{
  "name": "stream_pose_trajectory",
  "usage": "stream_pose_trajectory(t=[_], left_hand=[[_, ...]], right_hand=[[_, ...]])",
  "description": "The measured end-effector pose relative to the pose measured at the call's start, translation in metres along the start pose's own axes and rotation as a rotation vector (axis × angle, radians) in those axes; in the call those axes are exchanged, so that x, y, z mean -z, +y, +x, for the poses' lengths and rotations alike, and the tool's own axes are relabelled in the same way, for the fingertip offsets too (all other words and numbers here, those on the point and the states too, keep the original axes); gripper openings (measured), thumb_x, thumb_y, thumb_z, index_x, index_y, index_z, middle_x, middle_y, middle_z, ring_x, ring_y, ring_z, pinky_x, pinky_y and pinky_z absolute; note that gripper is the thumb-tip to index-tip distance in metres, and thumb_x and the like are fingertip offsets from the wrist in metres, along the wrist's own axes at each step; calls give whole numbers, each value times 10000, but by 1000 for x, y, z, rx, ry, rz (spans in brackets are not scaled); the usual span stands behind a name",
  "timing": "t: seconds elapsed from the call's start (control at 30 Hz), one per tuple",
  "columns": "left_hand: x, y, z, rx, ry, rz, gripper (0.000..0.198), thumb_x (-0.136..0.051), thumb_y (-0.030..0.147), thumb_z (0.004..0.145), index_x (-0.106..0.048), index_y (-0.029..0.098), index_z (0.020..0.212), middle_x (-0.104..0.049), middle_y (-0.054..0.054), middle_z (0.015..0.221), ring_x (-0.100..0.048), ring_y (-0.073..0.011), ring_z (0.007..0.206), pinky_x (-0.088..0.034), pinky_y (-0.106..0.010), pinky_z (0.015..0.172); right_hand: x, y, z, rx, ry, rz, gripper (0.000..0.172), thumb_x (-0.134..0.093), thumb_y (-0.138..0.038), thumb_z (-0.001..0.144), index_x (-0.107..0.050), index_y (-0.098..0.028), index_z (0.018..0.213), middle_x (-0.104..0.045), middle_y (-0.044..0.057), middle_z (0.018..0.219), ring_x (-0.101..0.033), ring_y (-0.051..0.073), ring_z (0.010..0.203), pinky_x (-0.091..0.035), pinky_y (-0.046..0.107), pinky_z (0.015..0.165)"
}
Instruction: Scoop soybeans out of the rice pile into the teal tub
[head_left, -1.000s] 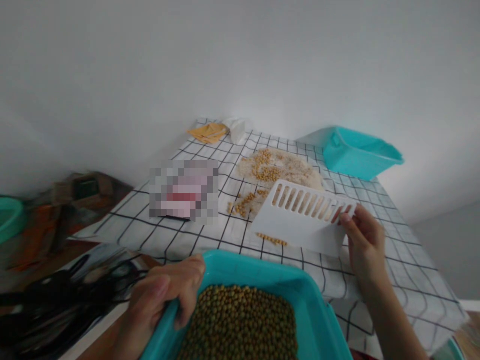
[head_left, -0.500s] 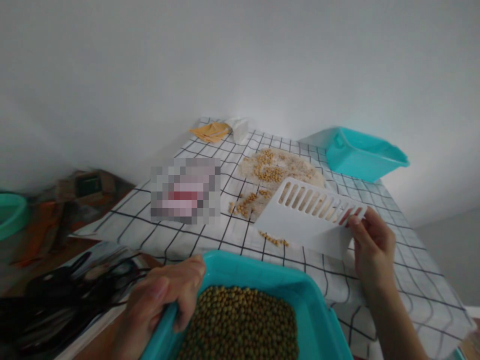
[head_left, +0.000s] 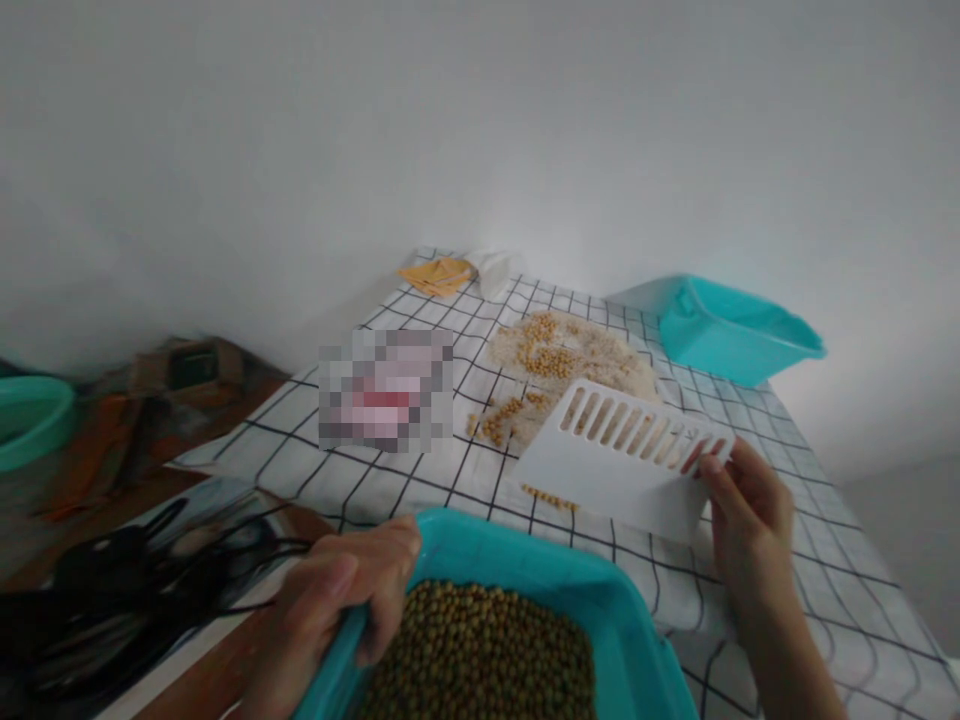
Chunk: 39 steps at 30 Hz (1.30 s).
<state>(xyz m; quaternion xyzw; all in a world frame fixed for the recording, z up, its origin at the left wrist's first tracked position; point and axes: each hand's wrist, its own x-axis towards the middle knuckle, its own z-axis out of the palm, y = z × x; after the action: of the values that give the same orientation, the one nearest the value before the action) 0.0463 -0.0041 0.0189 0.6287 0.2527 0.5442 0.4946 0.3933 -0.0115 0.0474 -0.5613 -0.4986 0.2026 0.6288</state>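
My left hand grips the near left rim of a turquoise plastic tub that holds a heap of greenish-brown beans. My right hand pinches the right end of a white slotted plastic scraper, held tilted with its lower edge close to the checked tablecloth. Beyond the scraper lies a pile of rice mixed with yellow beans. A short row of yellow beans sits just under the scraper's edge.
A second turquoise tub stands at the far right of the table. An orange cloth and a white object lie by the wall. Black cables, a brown clutter pile and a green bowl are at the left.
The scraper and my right hand have shifted slightly right and toward me. The view has tilted up a little. My left hand keeps its grip on the tub.
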Motion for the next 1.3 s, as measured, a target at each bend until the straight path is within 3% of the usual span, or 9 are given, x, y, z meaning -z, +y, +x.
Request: stream_pose_trajectory(t=[0.13, 0.2, 0.33, 0.67, 0.83, 0.97, 1.13, 1.3], left_hand=[[4, 7, 5, -22, -133, 54, 654, -237, 446, 1139, -467, 210, 575, -478, 33, 493, -474, -169, 489, -470, -364, 710], [7, 13, 9, -10, -144, 92, 666, -214, 462, 1145, -455, 209, 579, -482, 36, 482, -487, -167, 474, -488, -359, 703], [8, 20, 12, 2, -130, 143, 671, -254, 481, 1144, -470, 212, 568, -505, 29, 464, -512, -174, 481, -516, -346, 697], [9, 14, 7, -16, -130, 112, 675, -227, 485, 1146, -461, 211, 576, -477, 33, 474, -488, -170, 479, -503, -354, 715], [7, 15, 7, -11, -128, 90, 675, -217, 474, 1148, -470, 211, 580, -477, 35, 481, -480, -163, 480, -491, -355, 715], [9, 12, 5, 9, -117, 70, 678, -225, 487, 1147, -466, 208, 579, -472, 37, 486, -473, -158, 484, -482, -359, 725], [14, 9, 4, 11, -185, 97, 660, -199, 460, 1155, -487, 218, 612, -509, 35, 523, -506, -168, 516, -503, -371, 785], [17, 12, 3, 12, -145, 96, 654, -206, 448, 1153, -463, 214, 599, -501, 29, 508, -507, -175, 511, -502, -375, 766]], right_hand=[[1, 2, 1, 7, -15, 21, 169, -765, -415, 950, -755, -256, 892, -681, 8, 782, -560, 191, 704, -410, 302, 658], [1, 3, 2, 1, -16, 17, 167, -765, -412, 949, -754, -254, 894, -677, 8, 792, -553, 192, 706, -406, 303, 660], [1, 3, 3, -17, 11, 33, 160, -764, -398, 958, -747, -253, 893, -669, 6, 812, -564, 187, 754, -407, 292, 679], [-1, 2, 5, 1, 27, 27, 182, -765, -405, 959, -745, -245, 874, -681, 11, 844, -580, 181, 796, -418, 284, 696], [0, 0, 3, -30, 12, 29, 176, -771, -400, 955, -741, -248, 873, -624, -7, 764, -528, 173, 721, -394, 287, 658], [2, 2, 2, -35, 20, 42, 167, -785, -406, 945, -749, -253, 886, -665, 1, 800, -560, 176, 739, -396, 284, 648], [3, 5, 2, -18, -24, 23, 156, -768, -409, 956, -764, -257, 922, -665, 4, 773, -560, 182, 708, -399, 289, 632], [3, 6, 2, 13, -36, -22, 149, -754, -403, 965, -760, -258, 933, -634, -8, 731, -525, 174, 652, -402, 289, 623]])
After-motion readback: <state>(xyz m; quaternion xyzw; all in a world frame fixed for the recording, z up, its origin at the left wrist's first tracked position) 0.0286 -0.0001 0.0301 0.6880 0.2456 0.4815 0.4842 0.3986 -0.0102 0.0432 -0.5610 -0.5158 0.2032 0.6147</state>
